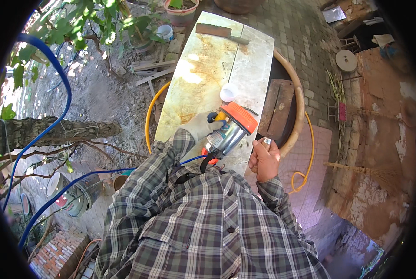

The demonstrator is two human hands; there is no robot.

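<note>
Right grip (pixel 266 160), bare hand: closed on a short tan piece (pixel 266 143), mostly hidden, just outside the right edge of the surface (pixel 203 69). Left grip (pixel 199 127), pale glove with dark fingertips: closed around the yellow handle of a cylindrical tool (pixel 227 141). The tool has a bright metal body and a ribbed orange cap; it is tilted over the near end of the surface. Contact between the two cannot be determined.

The surface is a pale, brown-stained slab with a straight lengthwise joint. A round white cup (pixel 228 92) stands just beyond the orange cap. Room for moving extends from the cup to the left edge. Along the far edge lies a flat, rust-brown blade (pixel 213 30).

Obstructions: a blue hose (pixel 119 170) reaches the tool from the left; a curved wooden rail (pixel 297 93) borders the right edge, around a rough brown block (pixel 276 107). Beyond the far left corner stands a potted plant (pixel 181 17).
</note>
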